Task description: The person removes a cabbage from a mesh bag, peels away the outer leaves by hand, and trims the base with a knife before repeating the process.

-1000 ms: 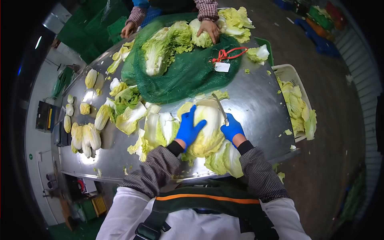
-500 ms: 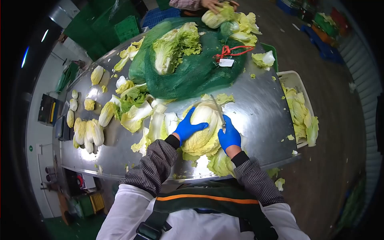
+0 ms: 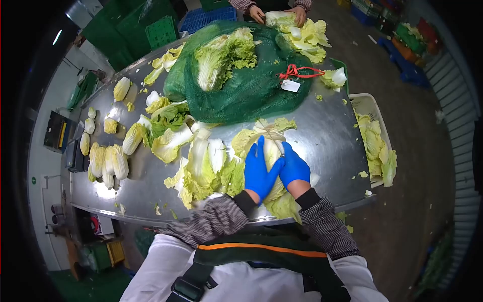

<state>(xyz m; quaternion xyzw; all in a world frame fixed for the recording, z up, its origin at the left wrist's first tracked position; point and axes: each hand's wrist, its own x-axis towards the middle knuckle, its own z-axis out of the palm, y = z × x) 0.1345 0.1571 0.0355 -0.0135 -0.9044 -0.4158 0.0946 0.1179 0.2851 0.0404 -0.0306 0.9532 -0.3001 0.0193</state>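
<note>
Blue gloves cover both of my hands, and both are pressed on one napa cabbage [image 3: 269, 146] lying on the steel tabletop [image 3: 327, 136] right in front of my chest. My left hand [image 3: 259, 168] lies flat over the cabbage's left flank, fingers spread and pointing away from me, palm down on the leaves. My right hand [image 3: 293, 166] sits just beside it on the right flank, fingers curled against the head; I cannot tell whether it is clenched around anything, since no handle or blade shows clearly from here. The two hands touch along their inner edges, with the pale core of the cabbage showing between and beyond the fingertips.

Left of my left hand lies a heap of loose trimmed leaves [image 3: 201, 168], touching the cabbage. Farther left, well apart, a row of small pale cabbage pieces [image 3: 105, 161] rests near the tabletop edge. Beyond my fingertips a green net sack [image 3: 246, 90] spreads across the far side, with a whole cabbage [image 3: 221, 55] lying on it and a red cord with a white tag [image 3: 292, 84]. Right of my right hand, off the tabletop edge, a pale crate [image 3: 365, 103] holds more leaves. At the far end another person's hands [image 3: 279, 15] hold a cabbage.
</note>
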